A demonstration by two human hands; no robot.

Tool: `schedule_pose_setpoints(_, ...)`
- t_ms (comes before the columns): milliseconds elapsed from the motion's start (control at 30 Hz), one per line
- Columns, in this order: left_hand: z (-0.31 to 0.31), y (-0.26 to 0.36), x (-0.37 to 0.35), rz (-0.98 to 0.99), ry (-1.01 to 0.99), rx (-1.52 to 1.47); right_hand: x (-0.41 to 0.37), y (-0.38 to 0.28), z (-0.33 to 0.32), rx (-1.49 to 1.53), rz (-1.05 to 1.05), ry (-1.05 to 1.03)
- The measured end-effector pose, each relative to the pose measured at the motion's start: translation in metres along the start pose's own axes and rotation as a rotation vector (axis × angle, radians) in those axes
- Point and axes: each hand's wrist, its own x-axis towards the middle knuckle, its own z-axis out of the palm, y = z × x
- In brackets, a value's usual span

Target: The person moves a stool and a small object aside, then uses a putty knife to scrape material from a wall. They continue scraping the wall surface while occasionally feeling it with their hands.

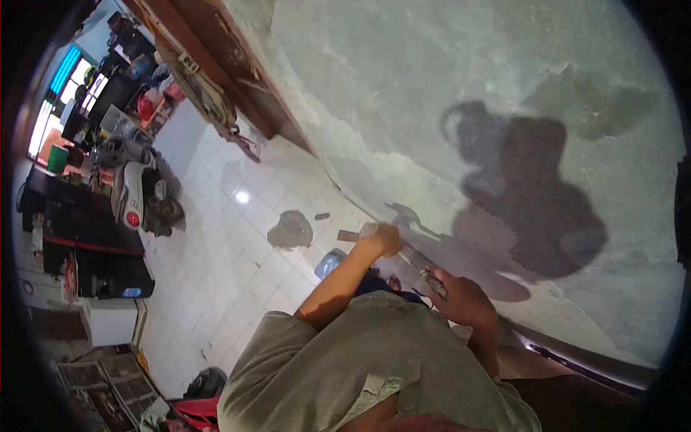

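Note:
My left hand [386, 240] is closed round a flat-bladed tool [348, 235], whose straight end juts out to the left past my fist. Lower and to the right, my right hand [464, 299] grips a trowel-like tool [435, 283] smeared with grey. A grey flat length stretches between the two hands, close to the foot of the wall; which tool it belongs to I cannot tell. The wall [374, 93] beside my hands has patchy grey-green plaster, and my shadow falls across it.
On the white tiled floor [216, 252] lies a patch of grey mortar [290, 230] with a small dark piece [322, 216] beside it. A bluish container [330, 264] stands by my left forearm. Farther off are a scooter [137, 198], a dark cabinet [93, 237] and a wooden door frame [237, 65].

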Motion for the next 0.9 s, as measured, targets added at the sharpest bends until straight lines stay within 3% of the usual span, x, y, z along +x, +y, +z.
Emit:
schedule_pose_setpoints(33,0.007,-0.008,-0.006,0.100,-0.387,0.091,-0.003,0.001,-0.002,-0.004,-0.004,-0.022)
schedule_pose_setpoints(67,0.015,-0.013,-0.014,0.088,-0.398,0.078,-0.006,0.004,-0.005,-0.018,-0.051,-0.018)
schedule_pose_setpoints(133,0.019,-0.011,-0.046,0.007,0.139,-0.115,-0.009,0.015,-0.004,-0.023,-0.082,-0.054)
schedule_pose_setpoints(200,0.001,-0.039,-0.062,-0.060,0.039,-0.338,-0.016,0.030,0.003,0.113,-0.116,0.130)
schedule_pose_setpoints(233,-0.012,-0.046,-0.076,-0.101,0.136,-0.387,-0.019,0.037,0.004,0.107,-0.105,0.074)
schedule_pose_setpoints(300,-0.008,-0.080,-0.086,-0.108,0.255,-0.365,-0.015,0.044,-0.004,0.201,-0.158,0.203)
schedule_pose_setpoints(333,-0.023,-0.078,-0.103,-0.209,0.244,-0.426,-0.012,0.043,-0.009,0.195,-0.163,0.180)
schedule_pose_setpoints(533,0.003,-0.104,-0.146,-0.332,0.218,-0.402,0.011,0.047,-0.017,0.229,-0.229,0.210)
schedule_pose_setpoints(733,-0.002,-0.111,-0.179,-0.417,0.004,-0.539,0.040,0.010,-0.010,0.189,-0.264,0.159)
schedule_pose_setpoints(800,-0.001,-0.124,-0.190,-0.449,0.014,-0.549,0.047,-0.002,-0.005,0.204,-0.270,0.132)
schedule_pose_setpoints(900,0.014,-0.159,-0.204,-0.409,0.180,-0.590,0.057,-0.019,0.007,0.231,-0.289,0.125)
